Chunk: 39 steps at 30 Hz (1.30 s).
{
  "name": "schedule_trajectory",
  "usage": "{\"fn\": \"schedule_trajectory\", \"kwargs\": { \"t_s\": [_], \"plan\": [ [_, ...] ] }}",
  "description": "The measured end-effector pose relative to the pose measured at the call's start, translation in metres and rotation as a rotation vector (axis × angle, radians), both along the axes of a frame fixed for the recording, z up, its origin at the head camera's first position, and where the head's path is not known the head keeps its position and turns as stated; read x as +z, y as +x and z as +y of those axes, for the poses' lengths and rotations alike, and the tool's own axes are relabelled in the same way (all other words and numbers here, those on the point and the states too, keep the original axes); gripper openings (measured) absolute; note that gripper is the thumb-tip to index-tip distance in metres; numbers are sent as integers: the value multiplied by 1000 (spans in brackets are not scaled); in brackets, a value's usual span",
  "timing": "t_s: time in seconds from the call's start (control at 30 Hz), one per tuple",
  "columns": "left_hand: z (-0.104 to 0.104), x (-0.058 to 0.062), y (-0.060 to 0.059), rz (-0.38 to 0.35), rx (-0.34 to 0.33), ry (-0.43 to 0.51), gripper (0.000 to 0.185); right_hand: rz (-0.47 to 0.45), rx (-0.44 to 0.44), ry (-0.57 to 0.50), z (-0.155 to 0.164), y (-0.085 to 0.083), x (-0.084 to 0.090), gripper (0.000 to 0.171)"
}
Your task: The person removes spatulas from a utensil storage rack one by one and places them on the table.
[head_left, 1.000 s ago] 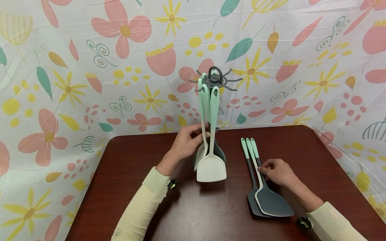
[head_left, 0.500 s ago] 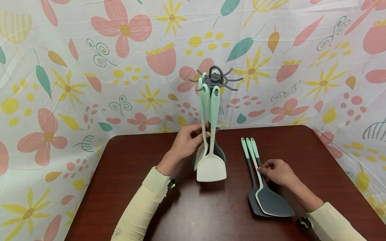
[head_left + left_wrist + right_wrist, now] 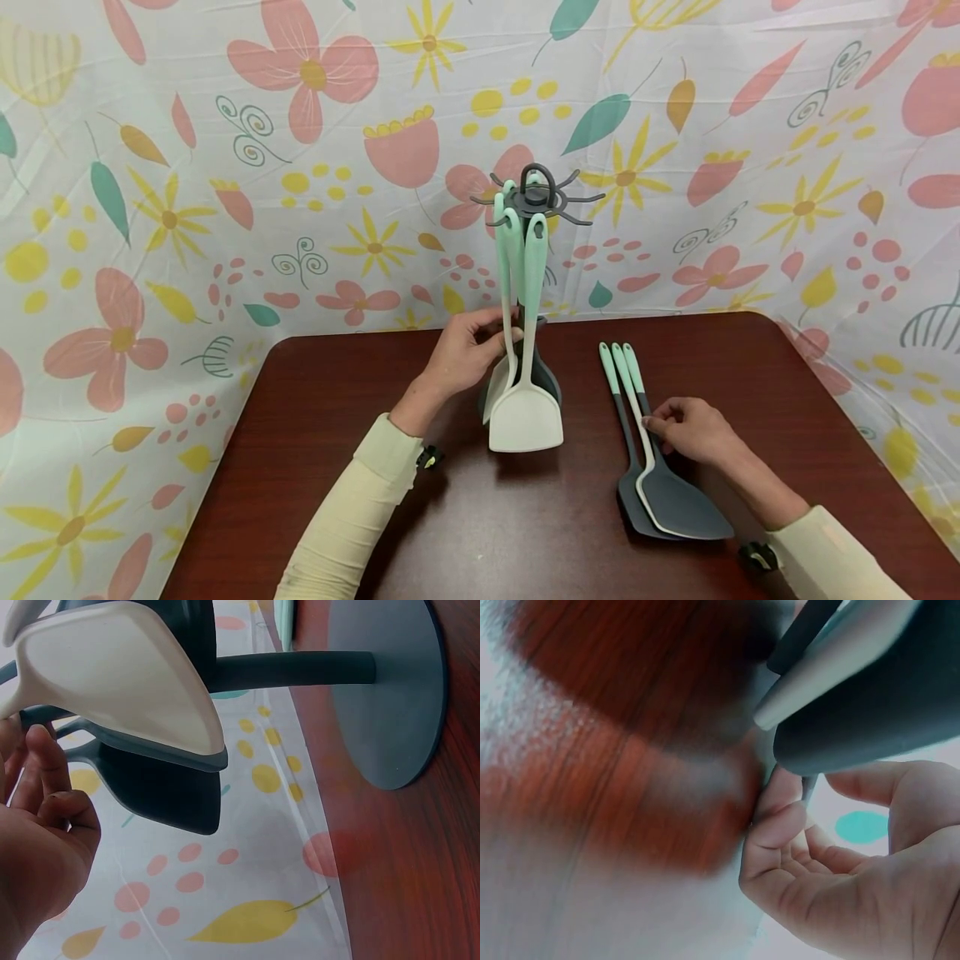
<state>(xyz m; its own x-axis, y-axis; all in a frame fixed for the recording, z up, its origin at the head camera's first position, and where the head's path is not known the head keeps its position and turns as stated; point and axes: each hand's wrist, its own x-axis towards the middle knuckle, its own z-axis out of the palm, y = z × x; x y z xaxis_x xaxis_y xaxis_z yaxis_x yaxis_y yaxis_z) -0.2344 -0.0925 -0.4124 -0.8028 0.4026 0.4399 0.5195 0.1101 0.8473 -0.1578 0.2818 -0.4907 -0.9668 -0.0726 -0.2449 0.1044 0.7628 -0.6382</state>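
Observation:
A dark grey utensil rack (image 3: 534,197) stands at the back middle of the table, with several mint-handled utensils hanging from its hooks. A white spatula (image 3: 527,418) hangs in front. My left hand (image 3: 480,340) grips the hanging shafts beside the rack's pole. In the left wrist view the left hand (image 3: 52,780) touches a dark utensil under the white spatula head (image 3: 112,682), near the round base (image 3: 390,690). Three utensils (image 3: 636,417) lie side by side on the right. My right hand (image 3: 667,427) pinches the shaft of the dark spatula (image 3: 885,712); the curled fingers (image 3: 780,825) show in the right wrist view.
The dark red-brown table (image 3: 345,467) has rounded corners. A flowered cloth (image 3: 225,167) hangs behind it and drapes down both sides. Bare tabletop lies to the left and in front of the rack.

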Motion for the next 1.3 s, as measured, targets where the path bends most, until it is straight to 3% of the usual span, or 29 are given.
{"fn": "schedule_trajectory", "kwargs": {
  "t_s": [0.4,0.8,1.3],
  "plan": [
    [0,1,0,4,4,-9,26,124,-9,22,4,7,11,28],
    [0,0,1,-2,-1,4,25,441,-42,23,-13,14,31,18],
    [1,1,2,-1,23,-9,27,520,-60,-33,-37,24,48,10]
  ]
}}
